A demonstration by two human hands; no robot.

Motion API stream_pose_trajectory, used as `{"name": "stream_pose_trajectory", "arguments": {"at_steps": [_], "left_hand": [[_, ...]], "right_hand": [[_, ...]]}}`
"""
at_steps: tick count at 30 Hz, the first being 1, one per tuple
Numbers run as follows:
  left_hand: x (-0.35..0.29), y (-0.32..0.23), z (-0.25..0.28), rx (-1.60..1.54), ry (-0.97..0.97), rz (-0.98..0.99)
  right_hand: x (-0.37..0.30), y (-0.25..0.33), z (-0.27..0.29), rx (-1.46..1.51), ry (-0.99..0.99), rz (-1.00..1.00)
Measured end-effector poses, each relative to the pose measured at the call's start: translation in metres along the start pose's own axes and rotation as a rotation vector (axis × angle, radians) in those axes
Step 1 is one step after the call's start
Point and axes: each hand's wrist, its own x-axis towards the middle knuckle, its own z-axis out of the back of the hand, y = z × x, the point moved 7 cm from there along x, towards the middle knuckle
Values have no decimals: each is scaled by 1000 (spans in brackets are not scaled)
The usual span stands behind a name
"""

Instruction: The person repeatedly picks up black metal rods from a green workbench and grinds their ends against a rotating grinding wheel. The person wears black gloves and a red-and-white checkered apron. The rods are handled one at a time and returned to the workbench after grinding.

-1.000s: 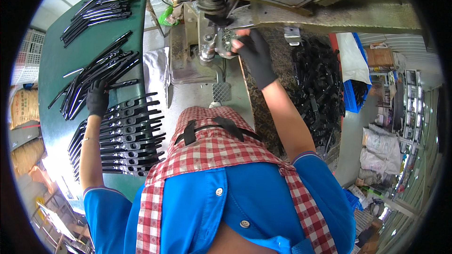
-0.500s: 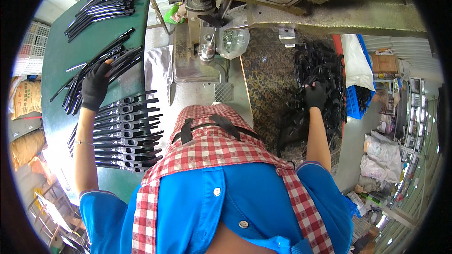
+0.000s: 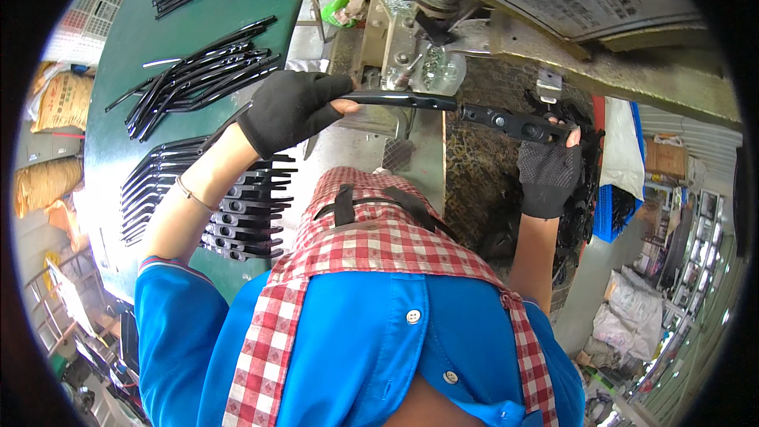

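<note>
In a black fingerless glove, my left hand [image 3: 296,111] is closed round a black metal tube [image 3: 407,100], which points across to the right in front of the machine. My right hand [image 3: 549,162], gloved too, grips a flat black bracket [image 3: 514,123] with a slot and a round hole. The bracket's left end faces the tube's tip, with a small gap or bare contact; I cannot tell which. Behind my left hand lies a pile of bent black tubes [image 3: 202,79] on the green table [image 3: 118,130]. Heaped black brackets [image 3: 581,213] lie partly hidden beyond my right hand.
A press-like machine [image 3: 431,0] stands ahead, with a clear bag of small metal parts [image 3: 443,71] beside it. Joined black pieces [image 3: 237,221] lie in a row on the green table's near end. A blue crate [image 3: 613,213] stands at the right.
My left hand has come right from the tube pile with a tube. My right hand has lifted a bracket from the heap, and the two parts now face each other. The view has shifted.
</note>
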Motion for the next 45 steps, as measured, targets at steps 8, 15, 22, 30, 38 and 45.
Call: {"name": "stream_pose_trajectory", "arguments": {"at_steps": [8,15,22,30,38,45], "left_hand": [[-17,5,-11,51,37,4],[-36,16,-14,98,288,216],[-30,13,1,71,158,0],[-121,96,36,20,-51,439],[-133,105,25,-79,7,611],[-120,100,42,81,-13,595]], "right_hand": [[-12,-41,-13,-76,-133,-68],[-25,-28,-5,-1070,-36,48],[-16,-59,-89,-2237,935,216],[3,-57,-80,-2152,875,47],[7,-55,-125,-2187,895,251],[19,-70,-105,-2137,948,-33]]}}
